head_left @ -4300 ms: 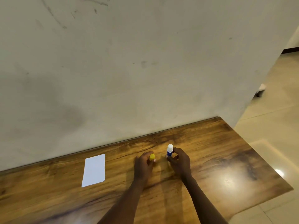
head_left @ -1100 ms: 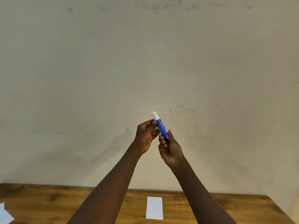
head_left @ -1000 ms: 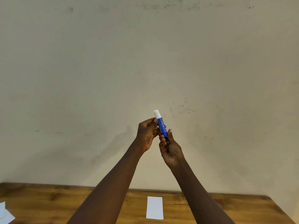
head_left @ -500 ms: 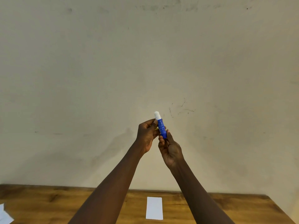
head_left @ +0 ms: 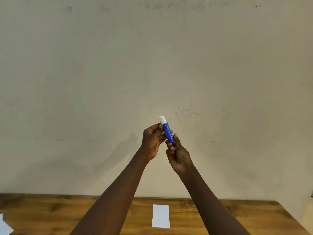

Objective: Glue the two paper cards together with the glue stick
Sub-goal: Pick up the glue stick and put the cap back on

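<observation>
High above the worktop (head_left: 50, 214), before a pale wall (head_left: 101, 65), the head view shows both hands raised with the glue stick (head_left: 168, 133) between them. The left grip (head_left: 152, 141) is closed around the upper part of the blue tube, with the thumb and the fingers on its two sides. The right grip (head_left: 178, 155) pinches the bottom end from below, as one does to wind the glue out; this is only my reading. The stick is in the air and touches nothing but the two hands.

Its long axis is nearly upright and a little tilted. The white end (head_left: 162, 119) points up and leans to the left, and the blue end points down into the right grip. I judge the white end to be bare glue, but I cannot tell it surely from a cap.

On the worktop one card (head_left: 160, 216) lies flat between the forearms. The other card (head_left: 4, 226) lies at the left edge, only partly in view and well apart from the first.

In my judgement the task is at an early stage. The stick is in hand and is being made ready. No glue shows on either card, and they are not joined. What is left is to spread glue on one card, to lay the other on it, and to press them together.
</observation>
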The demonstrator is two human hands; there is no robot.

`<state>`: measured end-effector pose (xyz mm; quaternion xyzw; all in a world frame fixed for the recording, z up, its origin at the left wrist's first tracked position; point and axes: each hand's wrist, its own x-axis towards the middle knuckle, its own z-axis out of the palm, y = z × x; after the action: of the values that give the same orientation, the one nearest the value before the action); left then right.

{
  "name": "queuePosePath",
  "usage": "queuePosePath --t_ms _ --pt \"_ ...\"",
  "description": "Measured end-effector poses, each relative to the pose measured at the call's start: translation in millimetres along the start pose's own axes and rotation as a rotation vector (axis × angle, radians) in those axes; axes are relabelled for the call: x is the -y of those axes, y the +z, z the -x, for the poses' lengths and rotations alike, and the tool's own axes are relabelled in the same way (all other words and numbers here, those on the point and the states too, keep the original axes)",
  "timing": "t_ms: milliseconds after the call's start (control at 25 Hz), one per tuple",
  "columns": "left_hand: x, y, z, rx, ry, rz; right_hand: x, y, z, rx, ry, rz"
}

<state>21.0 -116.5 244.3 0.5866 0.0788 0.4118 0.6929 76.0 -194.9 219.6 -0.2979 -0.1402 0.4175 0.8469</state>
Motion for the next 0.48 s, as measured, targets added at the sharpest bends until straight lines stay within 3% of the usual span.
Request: queuePosePath --t_ms 160,320,480 --pt "0.3 0.0 -0.6 -0.014 -0.008 -0.018 -1.3 -4.2 0.9 0.060 -0.126 0.002" --pt "0.6 -1.2 0.8 -0.036 -0.009 0.033 6.1 -3.5 2.7 -0.042 0.039 0.153" --pt "1.7 1.4 0.6 -0.033 -0.013 -0.005 3.2 -1.5 2.9 -0.036 -0.030 0.042"
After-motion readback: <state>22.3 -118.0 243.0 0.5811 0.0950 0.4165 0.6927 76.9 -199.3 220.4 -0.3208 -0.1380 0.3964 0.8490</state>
